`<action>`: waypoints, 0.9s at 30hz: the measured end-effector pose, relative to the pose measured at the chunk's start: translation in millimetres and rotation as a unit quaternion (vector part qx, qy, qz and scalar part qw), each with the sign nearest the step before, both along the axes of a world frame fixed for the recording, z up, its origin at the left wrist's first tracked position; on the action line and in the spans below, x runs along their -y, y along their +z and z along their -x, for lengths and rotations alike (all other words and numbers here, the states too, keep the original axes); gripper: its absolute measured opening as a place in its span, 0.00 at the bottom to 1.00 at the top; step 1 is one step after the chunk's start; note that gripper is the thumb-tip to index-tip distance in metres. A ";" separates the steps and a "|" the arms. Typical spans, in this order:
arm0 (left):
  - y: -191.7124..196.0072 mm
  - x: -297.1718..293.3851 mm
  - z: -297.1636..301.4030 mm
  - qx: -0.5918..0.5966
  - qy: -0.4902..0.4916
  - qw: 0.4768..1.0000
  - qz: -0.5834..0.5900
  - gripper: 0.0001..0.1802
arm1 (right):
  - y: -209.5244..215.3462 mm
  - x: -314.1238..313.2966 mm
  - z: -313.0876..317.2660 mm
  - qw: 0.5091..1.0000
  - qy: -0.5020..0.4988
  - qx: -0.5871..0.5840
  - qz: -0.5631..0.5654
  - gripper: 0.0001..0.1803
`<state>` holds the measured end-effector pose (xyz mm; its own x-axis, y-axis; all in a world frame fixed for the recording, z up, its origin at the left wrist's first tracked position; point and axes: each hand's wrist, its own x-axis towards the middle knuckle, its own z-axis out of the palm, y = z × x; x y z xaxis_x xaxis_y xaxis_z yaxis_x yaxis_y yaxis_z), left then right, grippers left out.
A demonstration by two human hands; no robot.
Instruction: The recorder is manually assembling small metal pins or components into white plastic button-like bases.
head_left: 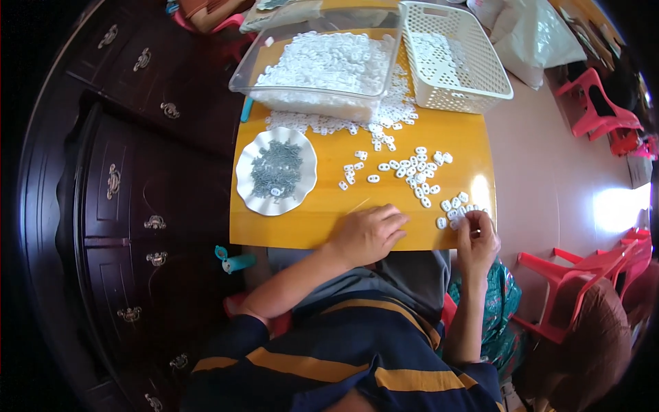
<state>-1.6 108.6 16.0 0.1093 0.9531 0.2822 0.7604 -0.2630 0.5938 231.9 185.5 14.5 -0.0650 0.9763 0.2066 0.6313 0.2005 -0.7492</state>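
Note:
My right hand [478, 244] is at the table's front right corner, thumb and fingertips pinched at a small white oval plastic piece [461, 213], partly hidden by the fingers. More of these two-holed pieces [446, 205] lie right around it. My left hand [371, 235] rests on the wooden table near the front edge, its fingers curled in; what they hold, if anything, is hidden. A loose cluster of white pieces [414, 168] lies beyond, between the two hands. To the left stands a white scalloped plate [245, 172] heaped with thin grey metal pins or screws [278, 165], one white piece among them.
A clear plastic bin [309, 101] full of white pieces stands at the back, with more spilled around it. Beside it is a cream perforated basket [467, 101], also holding pieces. Dark drawers [113, 182] line the left; red plastic stools [563, 275] stand right.

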 end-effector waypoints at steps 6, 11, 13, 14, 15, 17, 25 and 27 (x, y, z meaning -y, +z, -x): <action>3.2 7.6 4.8 0.000 -0.007 1.000 0.000 0.12 | -8.9 -5.3 3.1 0.998 0.012 0.033 -0.054 0.05; 22.7 15.9 36.6 0.006 0.033 0.998 -0.048 0.12 | 11.0 -0.2 29.7 0.994 0.060 0.033 -0.088 0.10; 32.9 16.0 62.0 -0.013 0.102 0.993 -0.050 0.14 | 15.3 -1.7 44.1 0.985 0.124 0.032 -0.115 0.16; 39.4 16.5 77.1 -0.023 0.127 0.991 -0.036 0.14 | 15.5 -2.0 53.5 0.982 0.147 0.030 -0.118 0.18; 38.0 16.0 93.7 -0.048 0.149 0.987 -0.040 0.14 | 10.4 -3.6 59.3 0.980 0.168 0.044 -0.098 0.22; 40.0 22.3 122.0 -0.096 0.206 0.974 -0.018 0.16 | 4.0 -2.8 76.1 0.973 0.191 0.090 -0.097 0.26; 26.5 29.5 153.8 -0.157 0.223 0.962 0.030 0.16 | -23.8 -4.8 98.9 0.963 0.191 0.160 -0.102 0.24; 22.0 27.4 154.0 -0.162 0.217 0.961 0.048 0.15 | -27.2 -3.9 103.9 0.957 0.203 0.158 -0.130 0.24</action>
<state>-155.7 81.3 38.0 -0.2371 0.9489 0.2081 0.9354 0.1652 0.3127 128.0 189.4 -12.7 -0.5283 0.7750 0.3468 0.6479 0.6320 -0.4253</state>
